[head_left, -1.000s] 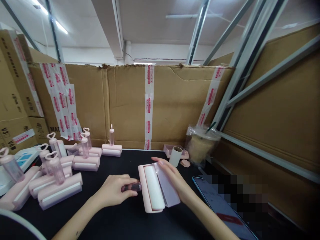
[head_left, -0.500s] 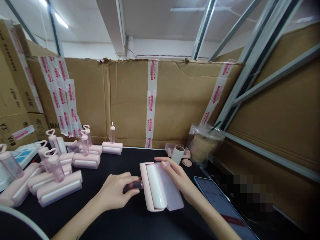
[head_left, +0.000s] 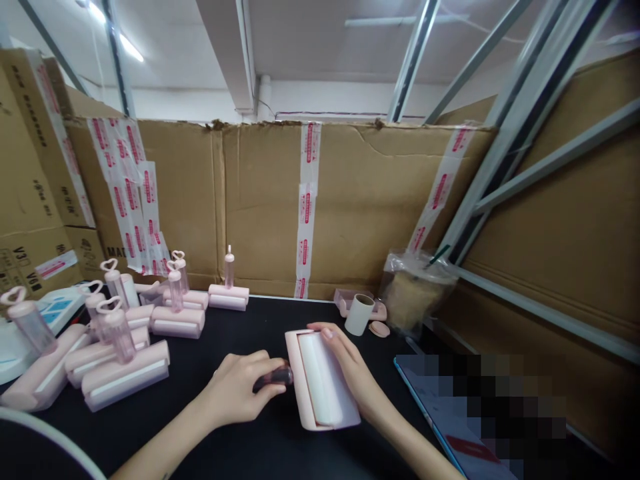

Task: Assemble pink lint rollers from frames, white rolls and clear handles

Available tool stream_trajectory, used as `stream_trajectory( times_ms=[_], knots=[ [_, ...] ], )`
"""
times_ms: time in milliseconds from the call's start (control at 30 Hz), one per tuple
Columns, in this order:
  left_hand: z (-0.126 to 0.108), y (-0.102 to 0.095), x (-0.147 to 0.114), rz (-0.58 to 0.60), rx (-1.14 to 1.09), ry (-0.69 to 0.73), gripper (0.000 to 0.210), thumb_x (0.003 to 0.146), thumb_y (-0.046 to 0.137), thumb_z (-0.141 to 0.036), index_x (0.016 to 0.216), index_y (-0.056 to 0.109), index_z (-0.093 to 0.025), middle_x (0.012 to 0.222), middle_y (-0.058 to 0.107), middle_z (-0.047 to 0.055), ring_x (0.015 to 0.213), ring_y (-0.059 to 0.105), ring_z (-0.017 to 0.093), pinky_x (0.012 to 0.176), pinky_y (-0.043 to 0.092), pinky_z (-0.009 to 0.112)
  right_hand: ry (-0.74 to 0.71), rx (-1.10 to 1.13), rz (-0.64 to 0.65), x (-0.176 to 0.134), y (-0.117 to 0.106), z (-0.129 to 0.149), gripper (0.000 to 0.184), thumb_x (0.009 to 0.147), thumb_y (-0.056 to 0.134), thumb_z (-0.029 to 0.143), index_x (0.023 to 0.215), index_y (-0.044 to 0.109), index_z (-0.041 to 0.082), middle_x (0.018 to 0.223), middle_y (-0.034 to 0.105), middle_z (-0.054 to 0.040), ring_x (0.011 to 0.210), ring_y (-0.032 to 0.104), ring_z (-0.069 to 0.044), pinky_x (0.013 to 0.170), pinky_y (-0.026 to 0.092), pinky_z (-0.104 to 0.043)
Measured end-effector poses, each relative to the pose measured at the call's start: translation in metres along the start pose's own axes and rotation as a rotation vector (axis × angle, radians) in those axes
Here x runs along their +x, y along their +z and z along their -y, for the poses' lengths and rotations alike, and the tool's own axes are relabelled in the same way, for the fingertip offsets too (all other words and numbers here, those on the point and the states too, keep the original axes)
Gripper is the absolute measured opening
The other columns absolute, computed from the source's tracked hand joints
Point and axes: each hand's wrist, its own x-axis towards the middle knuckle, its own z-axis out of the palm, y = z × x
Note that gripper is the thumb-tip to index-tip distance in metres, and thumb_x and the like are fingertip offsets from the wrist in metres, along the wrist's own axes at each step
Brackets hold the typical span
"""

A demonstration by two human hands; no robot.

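A pink lint roller point(head_left: 296, 383) with a white sticky roll point(head_left: 320, 390) is held above the black table. My left hand point(head_left: 245, 387) is closed around its short see-through handle point(head_left: 273, 378), to the left of the head. My right hand point(head_left: 353, 363) grips the roller from the right, with its fingers on the translucent cover point(head_left: 347, 413) along the roll. The cover lies close against the roll; the right hand hides part of it, so I cannot tell whether it is fully closed.
Several pink lint rollers point(head_left: 125, 380) stand on the left. At the back right are a white cardboard tube point(head_left: 360, 315), a pink roller shell point(head_left: 343, 303), a pink disc point(head_left: 380, 329) and a bagged drink cup point(head_left: 413, 293). A phone point(head_left: 425, 400) lies right. Cardboard walls point(head_left: 260, 207) close the back.
My right hand has swung the translucent cover inward, from standing out to the right to lying nearer the roll. My left hand keeps its hold on the handle.
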Motion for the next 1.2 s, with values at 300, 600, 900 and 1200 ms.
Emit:
stream_trajectory(
  times_ms=[300,600,900,1200],
  knots=[
    [0.0,0.014,-0.004,0.016,0.148,0.049,0.023,0.089,0.043,-0.035,0.106,0.055,-0.024,0.084,0.062,-0.001,0.07,0.061,0.016,0.059,0.04,0.024,-0.039,-0.044,-0.004,-0.013,0.016,-0.013,0.031,0.086,0.047,0.049,0.103,0.056,0.024,0.09,0.06,0.0001,0.08,0.057,-0.018,0.075,0.045,-0.028],
    [0.004,-0.013,-0.003,0.109,0.112,0.081,0.02,0.086,0.048,-0.035,0.1,0.059,-0.025,0.079,0.063,-0.003,0.066,0.061,0.013,0.058,0.039,0.022,-0.083,-0.084,0.178,-0.009,0.009,-0.004,0.035,0.078,0.058,0.045,0.104,0.055,0.022,0.095,0.061,-0.0019,0.087,0.058,-0.021,0.079,0.046,-0.032],
    [0.025,-0.025,-0.003,-0.3,0.144,0.188,0.059,0.077,0.064,-0.041,0.128,0.04,-0.025,0.126,0.049,0.01,0.119,0.044,0.029,0.102,0.032,0.045,0.064,-0.014,0.608,-0.002,-0.018,0.017,0.023,0.068,0.068,0.029,0.087,0.065,0.017,0.079,0.065,0.0006,0.077,0.059,-0.019,0.067,0.046,-0.027],
    [0.033,0.007,0.01,-0.134,-0.781,-0.129,0.063,0.074,0.068,-0.035,0.123,0.029,-0.021,0.116,0.051,0.01,0.105,0.055,0.022,0.09,0.045,0.039,-0.101,0.053,0.412,0.006,-0.013,-0.004,0.044,0.074,0.066,0.035,0.112,0.048,0.021,0.106,0.06,-0.0048,0.097,0.057,-0.02,0.082,0.045,-0.031]
  ],
)
